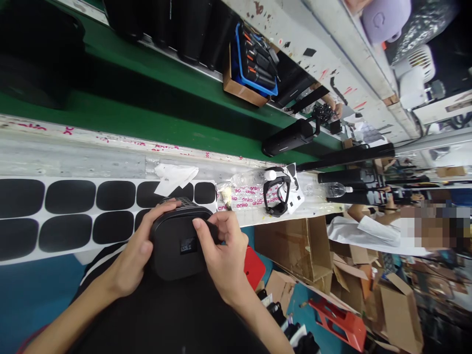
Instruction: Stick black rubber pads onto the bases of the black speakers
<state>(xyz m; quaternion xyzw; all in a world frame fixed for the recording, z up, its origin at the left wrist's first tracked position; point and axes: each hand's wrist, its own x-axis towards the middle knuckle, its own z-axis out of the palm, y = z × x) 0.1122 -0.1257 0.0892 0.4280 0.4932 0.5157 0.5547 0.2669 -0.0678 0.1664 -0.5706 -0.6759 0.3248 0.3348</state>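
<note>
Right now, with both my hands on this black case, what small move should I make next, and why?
Probably press along the edge of the black case with your right thumb. That thumb rests on the edge, and your left hand wraps the opposite side, so the case looks supported there.

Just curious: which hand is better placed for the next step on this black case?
Probably the right hand: its thumb and fingertips are already at the top corner of the rounded black case, while the left hand wraps the other side, seemingly steadying it.
</note>
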